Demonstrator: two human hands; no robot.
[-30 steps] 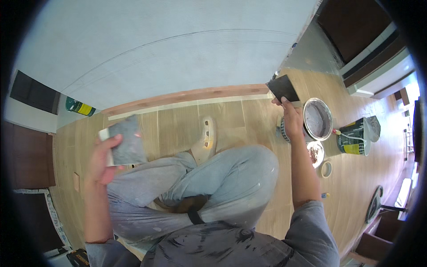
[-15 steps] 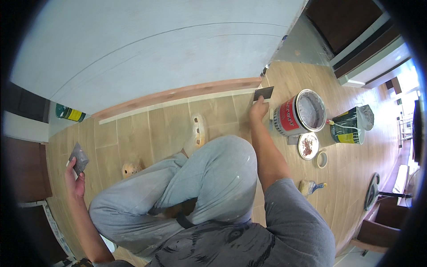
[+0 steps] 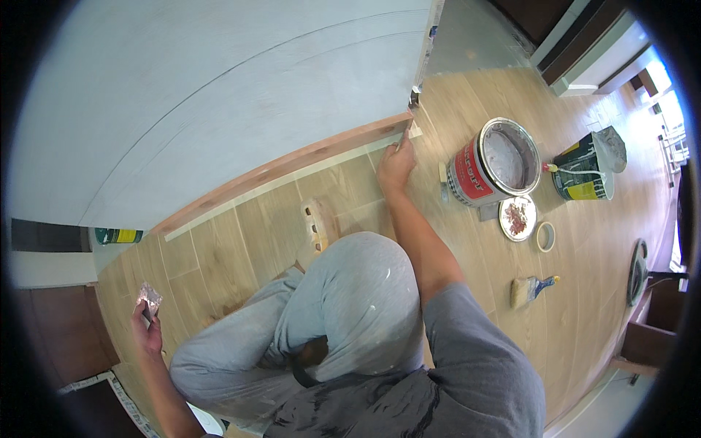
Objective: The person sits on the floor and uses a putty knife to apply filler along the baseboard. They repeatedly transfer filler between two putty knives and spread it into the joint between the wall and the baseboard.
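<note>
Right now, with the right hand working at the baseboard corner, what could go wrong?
1. The open red paint can stands close beside the right forearm; pulling the right hand back carelessly could knock it.
2. The can lid, tape roll and paintbrush lie loose on the wooden floor near the person's side, easy to kick or smear when shifting.
3. The left hand holds a coated scraper low over the floor, out of the line of sight; it may drip or touch it.
</note>
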